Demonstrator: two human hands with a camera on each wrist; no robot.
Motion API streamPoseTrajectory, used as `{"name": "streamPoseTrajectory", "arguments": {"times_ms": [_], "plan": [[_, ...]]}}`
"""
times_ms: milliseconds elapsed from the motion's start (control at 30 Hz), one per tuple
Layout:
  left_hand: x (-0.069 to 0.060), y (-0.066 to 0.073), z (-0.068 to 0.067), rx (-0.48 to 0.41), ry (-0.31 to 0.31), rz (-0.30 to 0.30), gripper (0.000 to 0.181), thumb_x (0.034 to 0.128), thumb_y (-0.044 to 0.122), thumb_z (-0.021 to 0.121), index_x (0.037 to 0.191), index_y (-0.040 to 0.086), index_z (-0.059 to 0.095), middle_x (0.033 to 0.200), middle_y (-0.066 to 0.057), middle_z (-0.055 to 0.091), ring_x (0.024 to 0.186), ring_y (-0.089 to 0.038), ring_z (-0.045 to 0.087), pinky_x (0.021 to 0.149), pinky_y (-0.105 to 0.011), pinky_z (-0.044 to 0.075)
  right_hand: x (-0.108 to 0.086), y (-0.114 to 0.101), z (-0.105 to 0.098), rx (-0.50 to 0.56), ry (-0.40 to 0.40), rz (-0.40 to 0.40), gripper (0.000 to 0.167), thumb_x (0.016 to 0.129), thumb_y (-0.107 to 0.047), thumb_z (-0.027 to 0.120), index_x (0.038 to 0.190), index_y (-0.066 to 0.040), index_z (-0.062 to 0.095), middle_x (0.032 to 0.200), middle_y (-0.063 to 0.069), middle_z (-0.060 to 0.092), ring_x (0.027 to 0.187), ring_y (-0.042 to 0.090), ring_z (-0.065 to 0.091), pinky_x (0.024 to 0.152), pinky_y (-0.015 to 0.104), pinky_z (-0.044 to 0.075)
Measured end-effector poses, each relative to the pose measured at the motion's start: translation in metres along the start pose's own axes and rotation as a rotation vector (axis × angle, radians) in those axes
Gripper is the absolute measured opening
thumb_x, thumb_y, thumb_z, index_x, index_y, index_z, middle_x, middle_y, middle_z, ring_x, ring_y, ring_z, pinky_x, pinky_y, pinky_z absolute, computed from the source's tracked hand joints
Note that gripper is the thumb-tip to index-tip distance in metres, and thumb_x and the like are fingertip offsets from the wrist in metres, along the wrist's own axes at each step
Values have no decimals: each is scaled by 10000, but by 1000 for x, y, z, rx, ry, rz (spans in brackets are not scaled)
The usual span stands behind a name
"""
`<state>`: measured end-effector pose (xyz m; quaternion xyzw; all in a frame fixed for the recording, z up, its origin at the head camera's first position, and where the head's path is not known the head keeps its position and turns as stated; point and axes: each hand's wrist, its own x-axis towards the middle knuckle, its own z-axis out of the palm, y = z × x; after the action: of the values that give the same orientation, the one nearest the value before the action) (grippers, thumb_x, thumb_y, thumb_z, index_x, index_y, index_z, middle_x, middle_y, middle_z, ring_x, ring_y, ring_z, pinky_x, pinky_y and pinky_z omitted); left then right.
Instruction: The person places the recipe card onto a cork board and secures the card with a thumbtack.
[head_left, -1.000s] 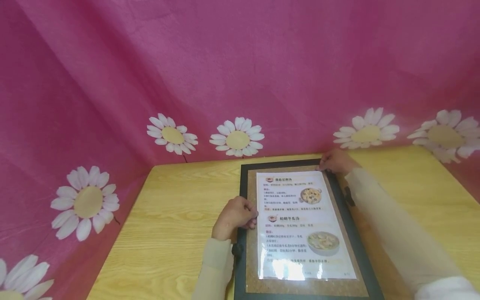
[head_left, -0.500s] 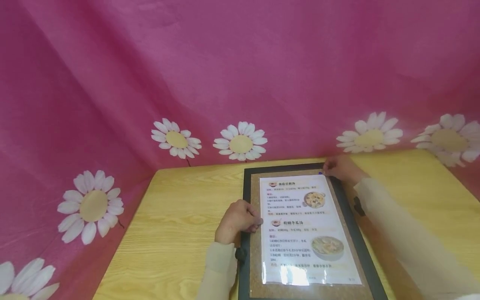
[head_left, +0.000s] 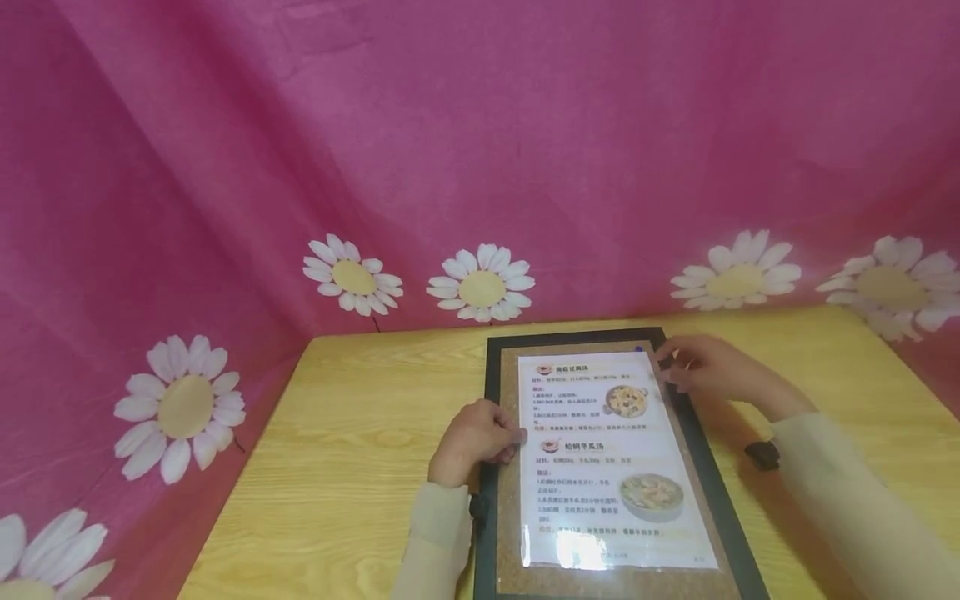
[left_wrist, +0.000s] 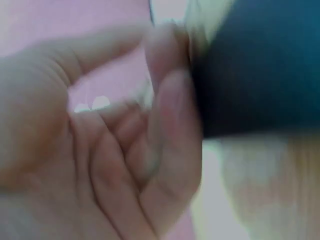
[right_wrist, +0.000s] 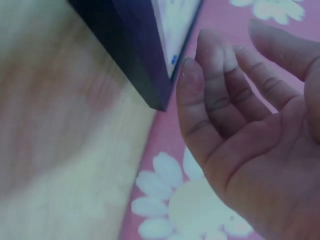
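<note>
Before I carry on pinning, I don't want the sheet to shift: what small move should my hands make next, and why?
Probably slide your left hand up to steady the sheet at its top-left corner: a blue pin shows by the top-right, none at the top-left, and your right hand looks free.

From a distance, I count one left hand (head_left: 477,437) and one right hand (head_left: 716,372), one framed corkboard (head_left: 509,475), one printed sheet (head_left: 600,457) bearing two large dish pictures (head_left: 651,497) and two small bowl icons (head_left: 551,446), one blue pin (head_left: 638,348) far right, one table (head_left: 360,433) and six daisies (head_left: 481,288): four far, two left.
</note>
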<state>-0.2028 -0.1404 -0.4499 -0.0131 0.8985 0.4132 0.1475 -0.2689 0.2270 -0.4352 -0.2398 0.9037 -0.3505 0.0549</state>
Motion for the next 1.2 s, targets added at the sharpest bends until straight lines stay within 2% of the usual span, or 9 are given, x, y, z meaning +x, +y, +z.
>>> {"name": "streamPoseTrajectory", "arguments": {"times_ms": [133, 300, 433, 533, 700, 800, 933, 1067, 1200], "plan": [[0, 1, -10, 55, -6, 85, 126, 922, 181, 783, 965, 74, 731, 793, -53, 697, 684, -179, 642, 642, -299, 494, -32, 8, -6, -26, 107, -18, 238, 944, -41, 718, 1169, 11, 661, 834, 58, 733, 713, 37, 637, 630, 258, 515], [3, 1, -21, 126, 68, 175, 363, 899, 148, 797, 1233, 66, 682, 1028, -137, 707, 846, -240, 614, 715, -360, 531, -59, 23, -23, -159, 176, 61, 231, 954, -98, 725, 1176, -45, 686, 862, 21, 739, 737, -23, 603, 657, 258, 498], [3, -2, -21, 162, 90, 183, 476, 885, 161, 823, 1328, 92, 665, 1337, -160, 674, 1138, -312, 617, 1003, -502, 554, -67, 30, -32, -220, 145, 136, 173, 956, -122, 718, 1106, -39, 699, 852, 29, 735, 746, 38, 600, 662, 277, 481], [2, -3, -16, 186, 95, 178, 491, 890, 163, 817, 1352, 105, 660, 1407, -155, 654, 1229, -335, 603, 1095, -545, 502, -72, 32, -31, -210, 50, 209, 118, 962, -140, 697, 1028, -42, 694, 849, 47, 730, 757, 118, 619, 661, 306, 482], [-1, 6, -7, 258, 92, 179, 510, 902, 179, 805, 1385, 116, 654, 1343, -139, 698, 1110, -303, 625, 972, -491, 550, -81, 36, -31, -195, -66, 249, 40, 899, -65, 695, 916, -100, 703, 870, 47, 723, 793, 162, 619, 708, 341, 485], [-5, 11, -4, 256, 81, 172, 508, 900, 183, 813, 1382, 121, 666, 1269, -126, 726, 1032, -281, 627, 877, -442, 566, -84, 33, -28, -180, -87, 302, 89, 854, -104, 735, 937, -122, 707, 918, 24, 710, 817, 172, 596, 715, 336, 469], [-7, 14, 2, 241, 45, 168, 503, 898, 203, 818, 1373, 124, 676, 1246, -114, 724, 1016, -260, 620, 849, -420, 564, -86, 28, -20, -96, -123, 372, 159, 784, -102, 768, 865, -86, 632, 825, 4, 614, 775, 180, 537, 676, 321, 430], [-5, 16, 5, 270, 36, 167, 518, 892, 240, 827, 1374, 127, 675, 1234, -101, 725, 997, -243, 619, 818, -385, 542, -85, 28, -15, -35, -123, 354, 236, 713, -14, 744, 752, -51, 514, 690, -22, 439, 687, 157, 452, 620, 306, 384], [-3, 17, 6, 283, 39, 166, 515, 897, 275, 822, 1372, 135, 679, 1228, -76, 728, 987, -227, 623, 816, -364, 537, -85, 31, -14, -31, -117, 358, 202, 727, 1, 727, 723, -47, 530, 664, -32, 458, 659, 149, 465, 601, 298, 392]]}}
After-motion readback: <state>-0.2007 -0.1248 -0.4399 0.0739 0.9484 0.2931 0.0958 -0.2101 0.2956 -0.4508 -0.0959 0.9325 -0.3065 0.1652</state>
